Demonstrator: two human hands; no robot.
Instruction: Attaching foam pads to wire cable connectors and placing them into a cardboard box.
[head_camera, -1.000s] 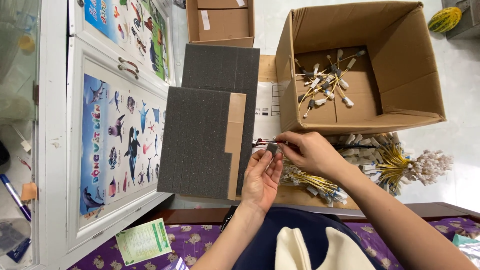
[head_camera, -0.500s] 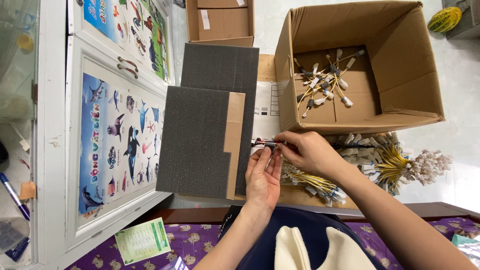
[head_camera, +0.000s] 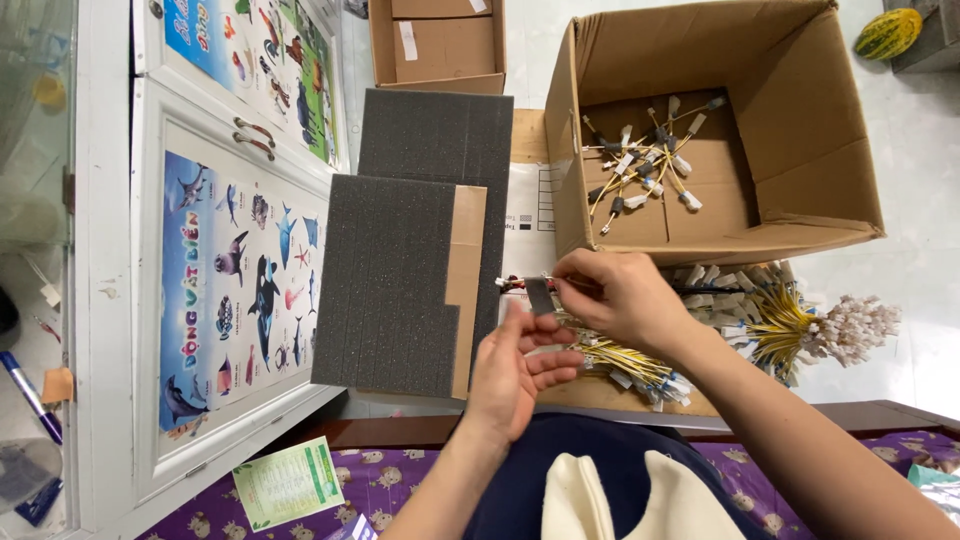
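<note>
Changes over the last second are slight. The left hand (head_camera: 515, 375) has drawn back a little from the right hand (head_camera: 610, 295): its fingers, earlier closed up against the small grey piece (head_camera: 540, 296), are now spread and partly open just below it, with only the thumb tip near the piece. The right hand has shifted marginally, and more of the thin wire end (head_camera: 512, 283) now shows to the left of its fingertips.
</note>
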